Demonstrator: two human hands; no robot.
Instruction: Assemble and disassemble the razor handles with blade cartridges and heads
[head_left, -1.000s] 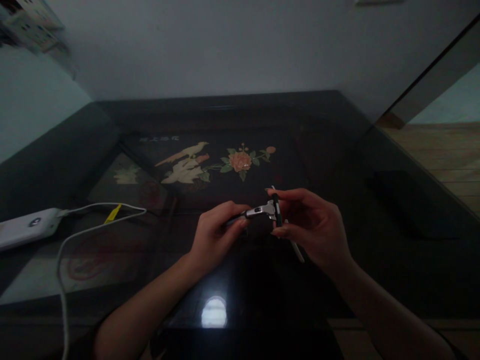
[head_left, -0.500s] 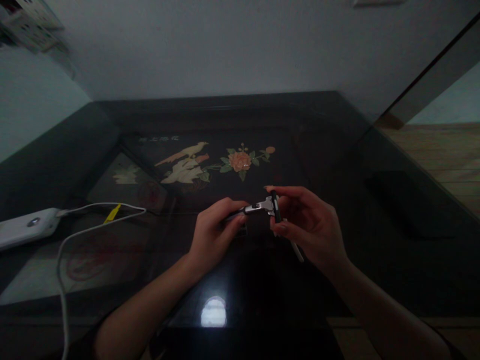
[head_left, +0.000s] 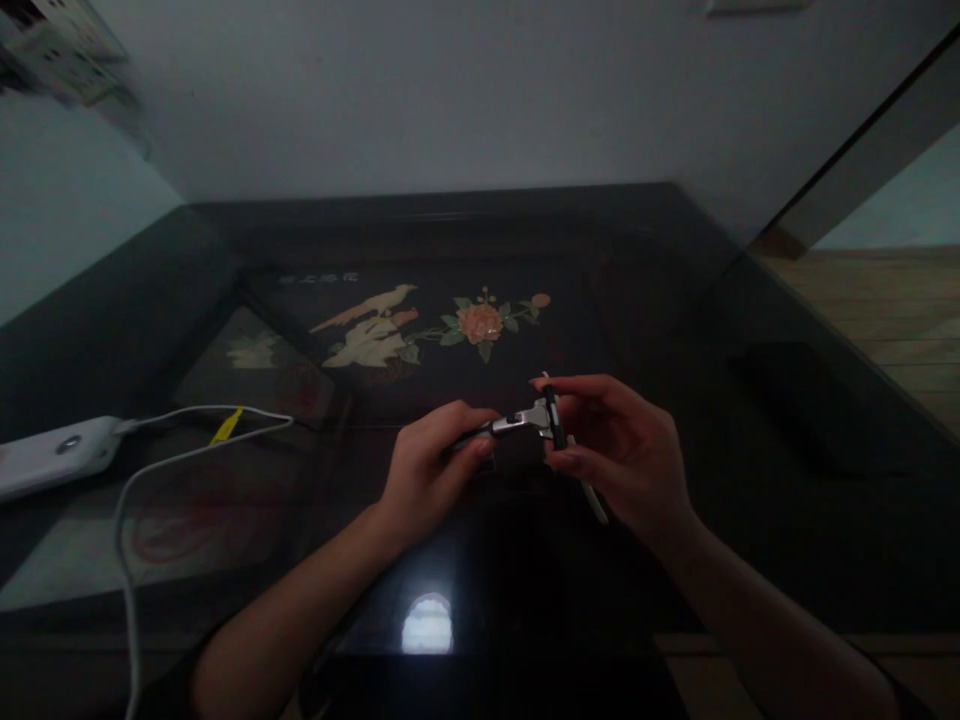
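My left hand (head_left: 427, 465) is wrapped round the dark handle of a razor (head_left: 519, 420), thumb pressed along it. The silver neck points right and ends in a black head standing crosswise. At that head, my right hand (head_left: 626, 445) pinches the two ends between forefinger and thumb, its other fingers curled behind. A thin pale strip (head_left: 594, 500) shows below the right thumb, mostly hidden by the hand; I cannot tell what it is. Both hands are above the dark glossy table (head_left: 480, 560).
On the left lies a white power bank (head_left: 56, 455) with a white cable (head_left: 124, 560) and yellow tag (head_left: 226, 426). A dark flat object (head_left: 810, 405) rests at the right. Bird and flower decoration (head_left: 480, 323) shows in the tabletop. A wall (head_left: 435, 100) stands behind.
The razor and both hands have shifted slightly down and right. The grip of each hand looks the same.
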